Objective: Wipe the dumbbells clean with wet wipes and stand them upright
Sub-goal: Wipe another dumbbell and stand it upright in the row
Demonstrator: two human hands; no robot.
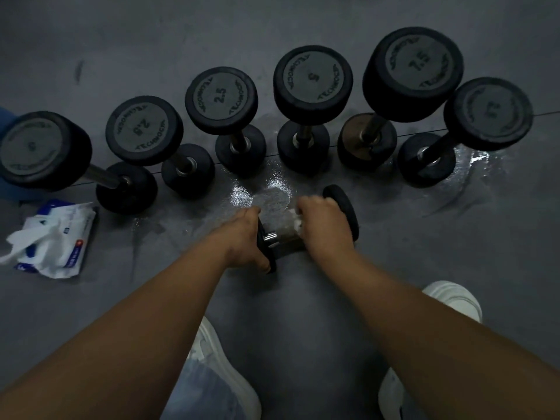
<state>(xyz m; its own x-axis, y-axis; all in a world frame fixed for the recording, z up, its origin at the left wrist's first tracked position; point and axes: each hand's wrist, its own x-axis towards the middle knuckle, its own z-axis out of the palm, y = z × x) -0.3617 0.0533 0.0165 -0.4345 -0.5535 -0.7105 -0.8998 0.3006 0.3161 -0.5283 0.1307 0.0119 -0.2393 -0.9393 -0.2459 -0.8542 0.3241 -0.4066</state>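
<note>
A small black dumbbell (344, 209) lies on its side on the grey floor in front of me. My left hand (247, 237) grips its near-left head. My right hand (322, 221) wraps around the metal handle with a white wet wipe (295, 219) bunched under the fingers. Behind it, several black dumbbells stand upright in a row, among them one marked 2.5 (221, 100), one marked 5 (313, 78) and one marked 7.5 (416, 72).
An opened pack of wet wipes (57, 237) lies on the floor at the left with a sheet pulled out. Wet patches (257, 192) shine on the floor near the row. My white shoes (454, 298) are at the bottom.
</note>
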